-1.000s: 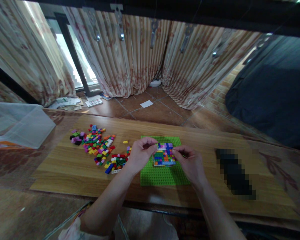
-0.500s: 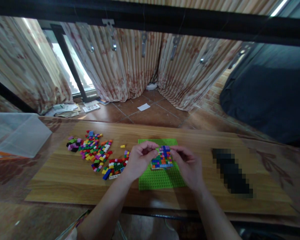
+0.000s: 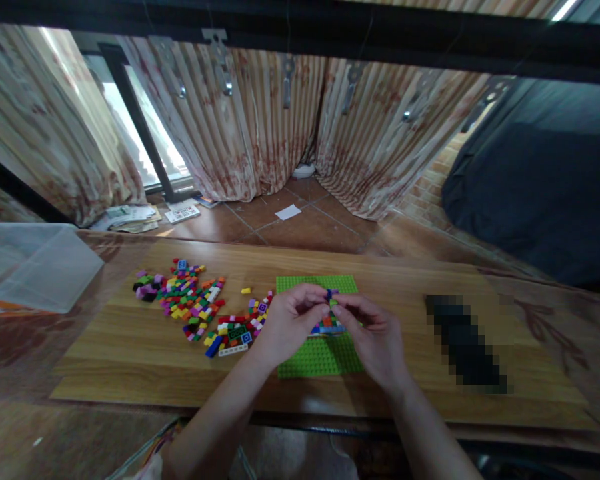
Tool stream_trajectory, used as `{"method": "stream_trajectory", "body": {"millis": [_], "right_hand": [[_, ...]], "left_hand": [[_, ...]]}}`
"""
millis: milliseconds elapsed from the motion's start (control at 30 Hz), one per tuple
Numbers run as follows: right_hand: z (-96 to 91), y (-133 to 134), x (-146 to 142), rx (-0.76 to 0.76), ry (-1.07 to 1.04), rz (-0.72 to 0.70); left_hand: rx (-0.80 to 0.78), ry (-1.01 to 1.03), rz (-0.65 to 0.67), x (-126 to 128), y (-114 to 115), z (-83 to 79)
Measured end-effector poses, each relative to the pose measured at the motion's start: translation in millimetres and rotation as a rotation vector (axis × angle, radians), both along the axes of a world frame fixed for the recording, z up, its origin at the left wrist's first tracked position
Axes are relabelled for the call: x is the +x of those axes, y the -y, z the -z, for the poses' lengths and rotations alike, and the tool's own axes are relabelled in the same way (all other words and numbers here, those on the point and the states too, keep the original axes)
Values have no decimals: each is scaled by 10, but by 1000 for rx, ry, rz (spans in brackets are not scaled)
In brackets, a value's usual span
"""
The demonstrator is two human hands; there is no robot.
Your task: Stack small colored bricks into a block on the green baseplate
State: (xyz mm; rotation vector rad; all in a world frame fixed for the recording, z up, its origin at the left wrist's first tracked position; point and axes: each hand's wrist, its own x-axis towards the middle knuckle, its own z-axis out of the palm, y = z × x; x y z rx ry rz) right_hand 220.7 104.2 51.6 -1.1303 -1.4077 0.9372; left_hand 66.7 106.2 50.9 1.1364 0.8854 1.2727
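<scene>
A small lime-green toy brick [image 3: 333, 303] sits between the fingertips of both hands. My left hand [image 3: 295, 323] pinches at its left side, thumb and forefinger closed. From the right, my right hand [image 3: 377, 333] meets it with thumb and forefinger also closed. Just beneath them is a block of many-coloured bricks [image 3: 329, 326], mostly hidden by my fingers, with blue and purple pieces showing at its far edge. That block rests on a green studded baseplate [image 3: 313, 363].
Loose coloured bricks [image 3: 185, 293] are spread over the left half of the wooden table [image 3: 155, 373]. A lone yellow brick [image 3: 245, 291] lies left of the baseplate. At far left stands a translucent plastic bin [image 3: 75, 273]. A pixelated dark object [image 3: 467, 343] lies on the right.
My two hands have drawn together over the brick block, the left moving right. The lime-green brick has shifted right, from the left fingertips to between both hands. More of the block is now covered.
</scene>
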Motion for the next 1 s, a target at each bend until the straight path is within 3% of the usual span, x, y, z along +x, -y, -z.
{"method": "stream_trajectory", "body": {"millis": [133,233,333,633,1000], "right_hand": [[2,-101,235,-200,-53,154],[11,-141,368,-305,-2,153],[48,-130,358,-336,60,122],[120,-100,216,-259,168,73],[137,-114,188,-275,63,44]], "left_hand": [[5,-95,-133,-40,-24,-5],[12,-139,-271,-121,-77,25],[20,-165,-326,-180,-117,61],[-30,-183,-279,-127,-106,70],[-31,-203,-259,-137,-106,89]]}}
